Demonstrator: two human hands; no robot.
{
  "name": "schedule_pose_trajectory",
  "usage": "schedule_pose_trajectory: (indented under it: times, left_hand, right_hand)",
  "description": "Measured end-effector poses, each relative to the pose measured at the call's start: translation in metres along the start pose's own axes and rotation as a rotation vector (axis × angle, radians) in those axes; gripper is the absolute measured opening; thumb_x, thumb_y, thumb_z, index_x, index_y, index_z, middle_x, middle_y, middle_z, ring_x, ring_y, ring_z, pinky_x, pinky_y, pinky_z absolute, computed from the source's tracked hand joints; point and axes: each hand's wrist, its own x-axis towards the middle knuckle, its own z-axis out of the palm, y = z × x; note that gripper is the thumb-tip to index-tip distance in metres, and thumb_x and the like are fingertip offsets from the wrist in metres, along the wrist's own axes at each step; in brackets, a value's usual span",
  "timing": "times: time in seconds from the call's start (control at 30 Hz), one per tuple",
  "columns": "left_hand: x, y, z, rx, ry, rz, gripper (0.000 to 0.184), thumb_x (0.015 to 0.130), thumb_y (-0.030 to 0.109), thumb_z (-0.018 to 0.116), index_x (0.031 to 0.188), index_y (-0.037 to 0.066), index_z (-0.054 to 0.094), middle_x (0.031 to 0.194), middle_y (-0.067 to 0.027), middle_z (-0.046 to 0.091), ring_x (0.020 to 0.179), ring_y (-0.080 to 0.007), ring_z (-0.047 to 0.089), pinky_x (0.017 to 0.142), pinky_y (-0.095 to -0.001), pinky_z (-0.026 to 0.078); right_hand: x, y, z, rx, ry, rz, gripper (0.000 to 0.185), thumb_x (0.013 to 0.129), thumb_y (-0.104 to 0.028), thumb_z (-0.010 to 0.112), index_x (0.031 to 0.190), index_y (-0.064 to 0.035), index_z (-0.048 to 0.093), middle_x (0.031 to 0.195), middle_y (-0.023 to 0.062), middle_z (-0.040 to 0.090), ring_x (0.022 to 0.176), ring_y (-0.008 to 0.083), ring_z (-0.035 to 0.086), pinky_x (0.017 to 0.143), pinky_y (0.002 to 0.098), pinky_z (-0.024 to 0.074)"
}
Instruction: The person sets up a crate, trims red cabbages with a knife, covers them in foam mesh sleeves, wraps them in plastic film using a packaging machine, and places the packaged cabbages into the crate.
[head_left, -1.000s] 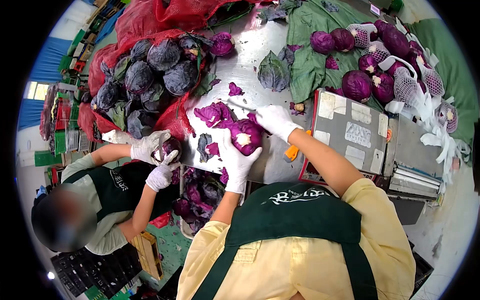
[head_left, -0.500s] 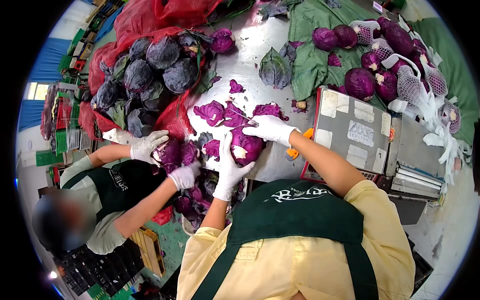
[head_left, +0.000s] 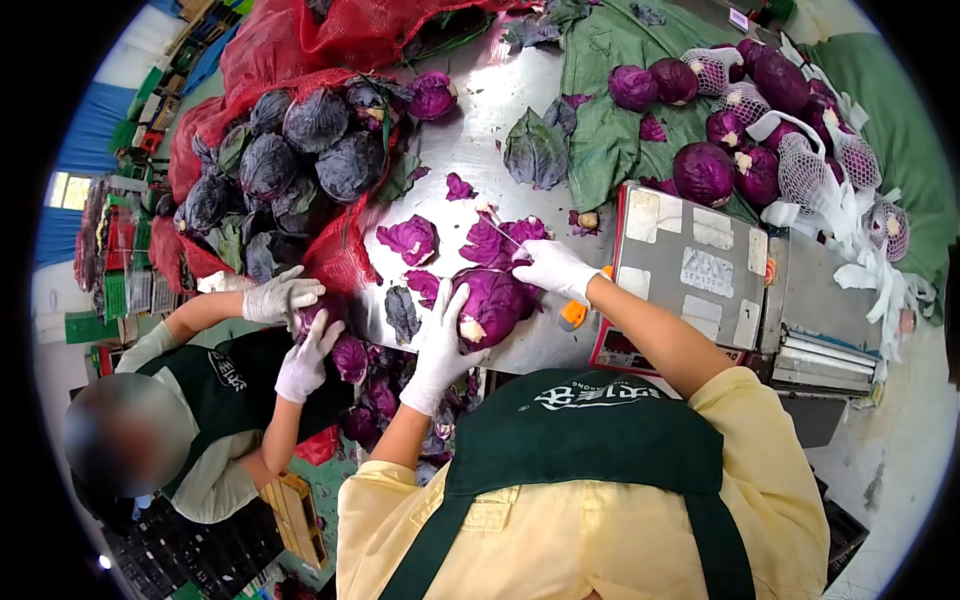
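Note:
A red cabbage (head_left: 497, 308) with its pale cut stem facing toward me rests at the near edge of the metal table. My left hand (head_left: 436, 352), in a white glove, grips its left side, thumb beneath and fingers over the top. A thin-bladed knife (head_left: 503, 230) is in my gloved right hand (head_left: 556, 271), its blade pointing up and left past the cabbage; the handle is hidden in my fingers. Loose purple leaves (head_left: 410, 240) lie just beyond the cabbage, and a dark outer leaf (head_left: 402, 314) lies left of my left hand.
At left, a co-worker's gloved hands (head_left: 303, 368) hold another cabbage. Beyond them, a red mesh sack (head_left: 340, 245) holds several dark cabbages. Trimmed cabbages (head_left: 703, 172), some in white foam nets, lie on green cloth. A grey machine (head_left: 690, 270) stands right; trimmings (head_left: 375, 405) fill a container below.
The knife has shifted right relative to the loose leaves, and my left hand has moved slightly down with the cabbage. The co-worker's nearer hand has moved left onto their cabbage.

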Motion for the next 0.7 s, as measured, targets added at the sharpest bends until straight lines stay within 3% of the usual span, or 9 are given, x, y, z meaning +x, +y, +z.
schedule_pose_trajectory:
  times: [0.07, 0.13, 0.23, 0.3, 0.4, 0.43, 0.53, 0.63, 0.7]
  left_hand:
    - [-0.010, -0.023, 0.008, 0.085, -0.030, -0.038, 0.111, 0.057, 0.012, 0.085, 0.150, 0.012, 0.024, 0.151, -0.0252, 0.023, 0.140, -0.0416, 0.026, 0.112, -0.0453, 0.032]
    - [-0.018, -0.011, -0.001, -0.126, 0.098, -0.054, 0.117, 0.057, 0.015, 0.085, 0.151, 0.005, 0.016, 0.150, -0.0249, 0.024, 0.141, -0.0405, 0.023, 0.115, -0.0455, 0.025]
    - [-0.010, 0.009, 0.010, -0.234, 0.256, -0.148, 0.115, 0.060, 0.023, 0.088, 0.150, 0.003, 0.018, 0.146, -0.0265, 0.025, 0.137, -0.0401, 0.028, 0.114, -0.0445, 0.026]
    - [-0.002, 0.014, 0.021, -0.231, 0.365, -0.283, 0.112, 0.062, 0.029, 0.089, 0.148, 0.003, 0.023, 0.142, -0.0267, 0.027, 0.134, -0.0397, 0.032, 0.111, -0.0442, 0.029]
    - [0.001, -0.003, 0.030, -0.287, 0.488, -0.424, 0.102, 0.063, 0.031, 0.089, 0.143, 0.003, 0.032, 0.136, -0.0242, 0.033, 0.128, -0.0384, 0.037, 0.109, -0.0438, 0.032]
    - [-0.001, -0.007, 0.031, -0.270, 0.484, -0.409, 0.101, 0.062, 0.030, 0.089, 0.141, 0.003, 0.034, 0.134, -0.0230, 0.034, 0.126, -0.0375, 0.038, 0.109, -0.0435, 0.032]
    - [-0.009, 0.001, 0.032, -0.221, 0.472, -0.364, 0.098, 0.061, 0.028, 0.090, 0.139, 0.003, 0.036, 0.131, -0.0206, 0.035, 0.124, -0.0352, 0.039, 0.108, -0.0427, 0.033]
    - [-0.015, 0.011, 0.037, -0.166, 0.517, -0.336, 0.101, 0.060, 0.027, 0.090, 0.140, 0.002, 0.034, 0.136, -0.0229, 0.032, 0.127, -0.0359, 0.037, 0.109, -0.0425, 0.031]
    - [-0.015, 0.012, 0.043, -0.192, 0.557, -0.327, 0.101, 0.059, 0.026, 0.090, 0.140, 0.001, 0.034, 0.138, -0.0240, 0.032, 0.129, -0.0362, 0.036, 0.109, -0.0431, 0.030]
  right_hand:
    - [-0.007, -0.005, 0.008, 0.124, -0.087, 0.104, 0.040, 0.078, -0.017, 0.066, 0.115, -0.0012, 0.062, 0.081, 0.0119, 0.066, 0.076, 0.0215, 0.064, 0.072, 0.0337, 0.0503]
    - [-0.013, -0.018, 0.006, 0.297, -0.203, 0.217, 0.036, 0.079, -0.015, 0.065, 0.111, 0.0006, 0.060, 0.073, 0.0051, 0.057, 0.067, 0.0113, 0.053, 0.062, 0.0289, 0.0449]
    - [-0.020, -0.028, 0.009, 0.325, -0.191, 0.266, 0.031, 0.079, -0.014, 0.064, 0.107, -0.0005, 0.061, 0.075, 0.0082, 0.061, 0.069, 0.0155, 0.058, 0.065, 0.0313, 0.0470]
    - [-0.021, -0.033, 0.019, 0.088, -0.118, -0.086, 0.029, 0.079, -0.014, 0.062, 0.106, -0.0025, 0.064, 0.082, 0.0126, 0.066, 0.075, 0.0208, 0.063, 0.071, 0.0331, 0.0491]
    - [-0.010, -0.028, 0.019, -0.053, -0.131, -0.010, 0.030, 0.078, -0.015, 0.061, 0.106, -0.0044, 0.065, 0.092, 0.0153, 0.068, 0.084, 0.0258, 0.066, 0.078, 0.0345, 0.0500]
    - [-0.007, -0.023, 0.011, 0.035, -0.186, 0.067, 0.033, 0.078, -0.016, 0.062, 0.108, -0.0054, 0.066, 0.096, 0.0162, 0.069, 0.087, 0.0271, 0.066, 0.079, 0.0348, 0.0502]
    - [-0.011, -0.027, 0.007, -0.311, -0.119, 0.112, 0.025, 0.082, -0.027, 0.060, 0.096, -0.0072, 0.064, 0.091, 0.0156, 0.067, 0.089, 0.0335, 0.065, 0.077, 0.0451, 0.0500]
    - [-0.021, -0.044, 0.015, -0.386, 0.186, -0.115, 0.026, 0.080, -0.029, 0.062, 0.092, -0.0061, 0.059, 0.089, 0.0153, 0.058, 0.081, 0.0353, 0.061, 0.073, 0.0468, 0.0481]
    - [-0.024, -0.059, 0.015, -0.294, 0.263, -0.138, 0.032, 0.081, -0.034, 0.064, 0.098, -0.0076, 0.056, 0.088, 0.0139, 0.059, 0.081, 0.0331, 0.062, 0.071, 0.0444, 0.0481]
